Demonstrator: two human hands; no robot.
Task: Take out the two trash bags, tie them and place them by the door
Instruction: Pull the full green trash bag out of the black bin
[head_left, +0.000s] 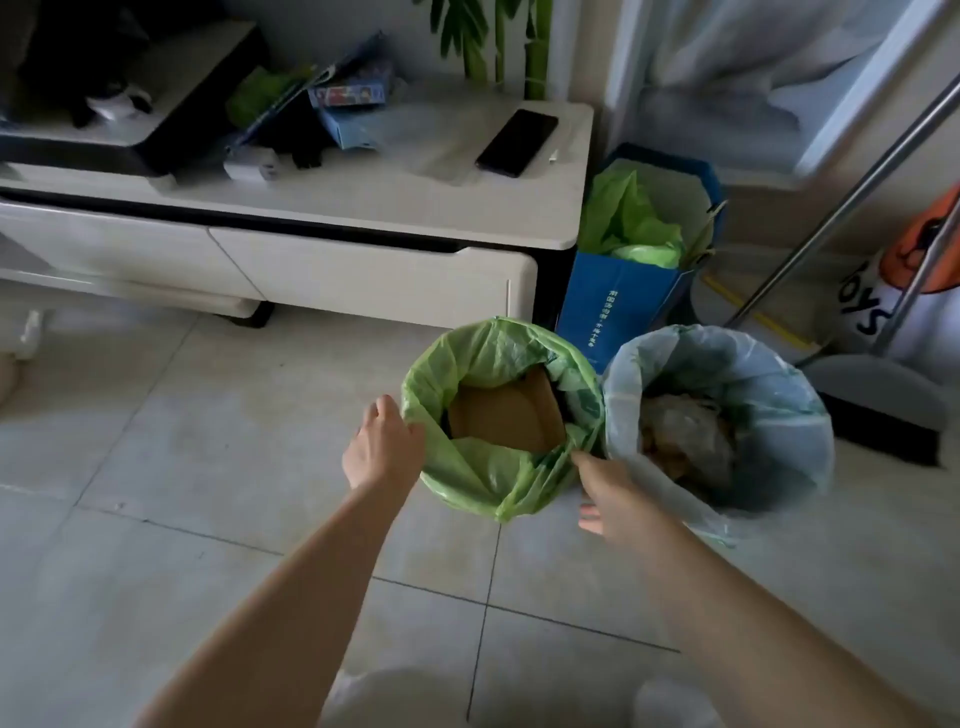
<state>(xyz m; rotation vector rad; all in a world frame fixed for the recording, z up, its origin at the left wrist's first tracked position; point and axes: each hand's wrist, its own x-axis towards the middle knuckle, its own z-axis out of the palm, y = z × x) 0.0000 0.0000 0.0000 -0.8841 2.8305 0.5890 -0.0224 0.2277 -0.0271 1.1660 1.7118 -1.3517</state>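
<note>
Two bins stand side by side on the tiled floor. The left one is lined with a green trash bag (467, 467) that holds brown cardboard (506, 415). The right one has a pale blue trash bag (789, 415) with crumpled waste inside. My left hand (382, 441) touches the green bag's left rim, its fingers curled over the edge. My right hand (613, 493) reaches to the green bag's right rim, between the two bins, with fingertips at the plastic. Whether either hand has pinched the plastic is hard to tell.
A white low cabinet (363, 208) with a phone (517, 141) and clutter stands behind. A blue paper bag (618, 306) with green plastic sits beside it. A broom and dustpan (878, 400) lean at the right. Open tiled floor lies to the left.
</note>
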